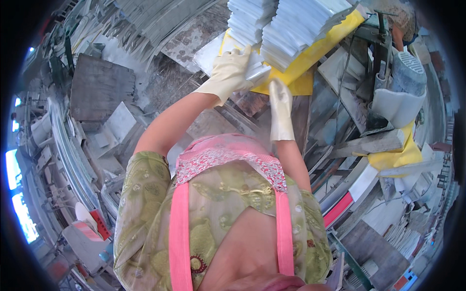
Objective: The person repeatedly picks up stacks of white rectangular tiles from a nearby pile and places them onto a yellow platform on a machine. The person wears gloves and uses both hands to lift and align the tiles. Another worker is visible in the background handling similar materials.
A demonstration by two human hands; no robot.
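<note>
Both my hands wear cream rubber gloves. My left hand (230, 72) reaches forward and is closed round a few short pale strips (257, 72), whose ends stick out to its right. My right hand (280, 104) is just beside those ends, low against the yellow sheet (302, 83). Its fingers are curled together, and whatever is between them is hidden. Just beyond my hands, tall stacks of thin white-grey strips (297, 30) stand on the yellow sheet. A flat white piece (209, 54) lies behind my left wrist.
A brown-grey board (101, 87) and piled slabs lie on the left. On the right are a grey basket (408, 72), a curved white piece (399, 107) and a wooden beam (371, 144). Another person (395, 19) is at the far right. My pink apron (228, 145) is close below my hands.
</note>
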